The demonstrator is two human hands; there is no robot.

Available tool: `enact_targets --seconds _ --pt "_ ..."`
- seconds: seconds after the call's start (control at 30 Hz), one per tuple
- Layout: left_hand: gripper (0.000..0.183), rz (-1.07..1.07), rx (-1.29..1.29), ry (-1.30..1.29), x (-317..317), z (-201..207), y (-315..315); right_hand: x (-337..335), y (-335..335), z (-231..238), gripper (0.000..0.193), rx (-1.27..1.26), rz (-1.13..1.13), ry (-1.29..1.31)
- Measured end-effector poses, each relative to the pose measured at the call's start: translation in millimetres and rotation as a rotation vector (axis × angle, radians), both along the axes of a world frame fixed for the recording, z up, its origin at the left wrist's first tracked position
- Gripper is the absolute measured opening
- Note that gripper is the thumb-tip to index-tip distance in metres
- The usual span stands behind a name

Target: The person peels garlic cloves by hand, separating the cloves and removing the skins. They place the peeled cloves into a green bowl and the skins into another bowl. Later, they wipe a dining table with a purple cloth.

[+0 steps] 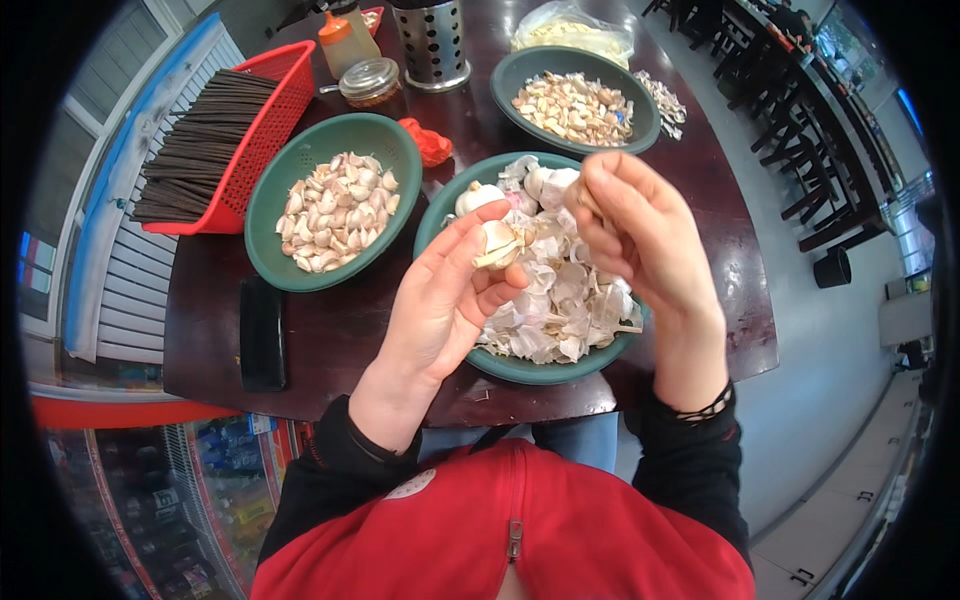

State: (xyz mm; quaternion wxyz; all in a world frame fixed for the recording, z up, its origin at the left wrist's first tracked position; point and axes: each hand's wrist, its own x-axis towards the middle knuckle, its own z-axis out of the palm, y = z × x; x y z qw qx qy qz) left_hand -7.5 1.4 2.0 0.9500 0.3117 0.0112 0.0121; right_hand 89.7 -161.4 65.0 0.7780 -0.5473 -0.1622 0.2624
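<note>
My left hand [428, 300] pinches a partly broken garlic bulb [496, 246] between thumb and fingers. Close by on the right, my right hand [652, 235] is closed, its fingertips around a brownish-white piece, probably garlic, mostly hidden by the fingers. Both hands hover over a green basin [525, 374] heaped with papery garlic skins [560, 325]. Whole garlic bulbs [478, 198] lie at that basin's far side. Left of my hands, a green colander [262, 235] holds unpeeled garlic cloves [340, 212].
Behind stands another green basin [505, 85] of cloves [575, 105], beside a clear plastic bag [575, 35] and loose scraps [662, 103]. A red basket [300, 85] of dark chopsticks [205, 145], glass jar [370, 82], perforated metal holder [432, 45] and black phone [262, 335] share the dark table [360, 340].
</note>
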Motion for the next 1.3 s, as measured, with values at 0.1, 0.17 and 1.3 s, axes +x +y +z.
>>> enact_targets --seconds 0.1,0.17,1.3 --pt "0.04 0.014 -0.054 -0.003 1 -2 3 24 41 33 0.026 -0.24 0.25 -0.417" --pt "0.039 0.004 -0.082 -0.02 1 -4 5 32 92 43 0.039 -0.268 0.266 -0.648" --pt "0.032 0.249 0.721 -0.272 -22 -1 -18 -34 20 -39 0.017 -0.302 -0.154 -1.267"
